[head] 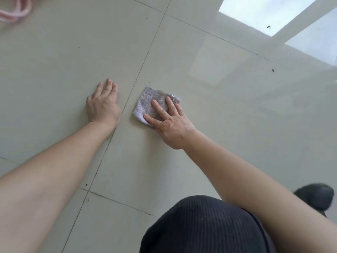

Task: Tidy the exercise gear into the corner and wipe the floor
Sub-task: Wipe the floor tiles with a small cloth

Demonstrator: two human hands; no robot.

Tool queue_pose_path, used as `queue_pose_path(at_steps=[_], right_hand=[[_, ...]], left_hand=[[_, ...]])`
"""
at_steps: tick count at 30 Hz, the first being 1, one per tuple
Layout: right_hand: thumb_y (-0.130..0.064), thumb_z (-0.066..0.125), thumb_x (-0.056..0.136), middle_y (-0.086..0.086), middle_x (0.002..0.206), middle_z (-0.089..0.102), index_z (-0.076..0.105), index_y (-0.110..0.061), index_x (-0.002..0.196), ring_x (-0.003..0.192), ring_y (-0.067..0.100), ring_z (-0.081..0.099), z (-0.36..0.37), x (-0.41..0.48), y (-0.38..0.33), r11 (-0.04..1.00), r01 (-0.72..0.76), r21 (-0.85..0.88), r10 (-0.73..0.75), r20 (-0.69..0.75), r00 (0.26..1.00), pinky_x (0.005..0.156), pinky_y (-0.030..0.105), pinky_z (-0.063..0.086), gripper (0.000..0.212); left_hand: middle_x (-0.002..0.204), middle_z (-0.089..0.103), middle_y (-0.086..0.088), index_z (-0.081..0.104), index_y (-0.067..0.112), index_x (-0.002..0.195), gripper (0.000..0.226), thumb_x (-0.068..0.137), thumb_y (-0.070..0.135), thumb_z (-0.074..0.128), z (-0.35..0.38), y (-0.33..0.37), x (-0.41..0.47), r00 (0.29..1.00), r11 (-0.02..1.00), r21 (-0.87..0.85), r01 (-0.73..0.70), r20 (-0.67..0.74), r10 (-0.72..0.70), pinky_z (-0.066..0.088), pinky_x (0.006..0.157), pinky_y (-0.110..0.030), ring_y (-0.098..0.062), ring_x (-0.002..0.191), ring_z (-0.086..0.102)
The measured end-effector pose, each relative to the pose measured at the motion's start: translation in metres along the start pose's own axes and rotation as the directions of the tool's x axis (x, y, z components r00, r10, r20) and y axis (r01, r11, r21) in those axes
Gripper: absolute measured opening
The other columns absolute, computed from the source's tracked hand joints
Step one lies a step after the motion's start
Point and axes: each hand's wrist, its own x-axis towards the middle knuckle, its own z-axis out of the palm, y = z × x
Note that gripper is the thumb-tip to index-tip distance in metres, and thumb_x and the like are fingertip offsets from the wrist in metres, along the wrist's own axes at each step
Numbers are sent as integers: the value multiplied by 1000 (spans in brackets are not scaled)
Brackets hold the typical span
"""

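Note:
A small folded grey cloth (149, 100) lies flat on the pale tiled floor (228, 110), just right of a grout line. My right hand (169, 125) presses down on the cloth with straight, spread fingers. My left hand (103, 104) rests flat on the bare tile left of that grout line, a short way from the cloth, holding nothing. A loop of pink cord (15, 9) lies at the far top left corner, blurred and partly cut off by the frame.
Small dark specks of dirt (273, 70) dot the tiles. Bright window reflections (264, 13) glare at the top right. My knee in dark ribbed fabric (202, 227) fills the bottom centre, and a dark shoe (314, 198) sits at the lower right.

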Motion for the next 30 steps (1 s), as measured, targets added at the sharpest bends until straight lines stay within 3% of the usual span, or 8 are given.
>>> queue_pose_path(at_steps=[7,13,15,19,22,25,27,30], right_hand=[[-43,24,106,-4,167,-9,7,-51,154,151,40,-11,-58,89,53,985,157,-77,-162,-72,984,123,52,-4,51],[-48,19,104,3,167,-5,6,-47,155,148,50,-5,-127,159,180,946,-316,71,322,-86,943,121,58,0,52],[-47,19,105,6,167,-2,7,-44,155,147,54,-2,-127,158,177,947,-314,74,320,-98,942,120,60,3,52],[-43,28,104,11,165,16,28,-40,153,145,56,11,-76,114,105,988,131,-86,-143,-156,977,119,63,10,49],[-34,37,95,17,153,42,54,-32,142,136,60,31,-14,60,63,826,522,-214,-556,-154,817,112,70,25,50],[-38,40,100,6,158,37,48,-37,146,146,44,27,-5,62,85,689,681,-247,-711,-49,702,119,57,24,47],[-40,41,101,11,155,42,53,-31,144,142,44,35,-23,88,118,751,616,-236,-657,-173,734,115,56,32,45],[-49,29,101,8,165,20,34,-40,152,149,43,14,-67,112,188,993,110,34,-91,-353,931,121,54,15,52]], left_hand=[[161,23,5,35,20,152,62,92,5,40,-13,-4,17,995,999,8,37,95,-38,22,119,-32,-18,148,22],[163,15,6,32,20,153,59,96,5,33,-12,7,22,981,988,-33,151,128,-145,16,119,-30,-16,150,14],[164,13,7,29,21,154,61,95,4,32,-13,8,19,980,987,-42,155,136,-148,16,119,-31,-16,151,12],[164,10,5,25,19,155,65,93,2,34,-15,9,19,978,988,-49,143,162,-134,17,120,-31,-17,151,11],[165,10,3,24,18,155,68,91,2,39,-13,9,24,975,988,-44,149,171,-139,17,121,-33,-19,151,11],[165,8,5,22,20,156,70,90,2,40,-12,8,24,971,987,-21,159,185,-153,17,121,-34,-18,151,9],[165,8,3,22,18,155,69,91,2,39,-12,9,23,973,989,2,146,182,-144,17,121,-34,-19,151,9],[165,7,3,21,18,155,67,92,1,36,-13,10,25,970,989,28,142,196,-145,16,121,-33,-19,151,9]])
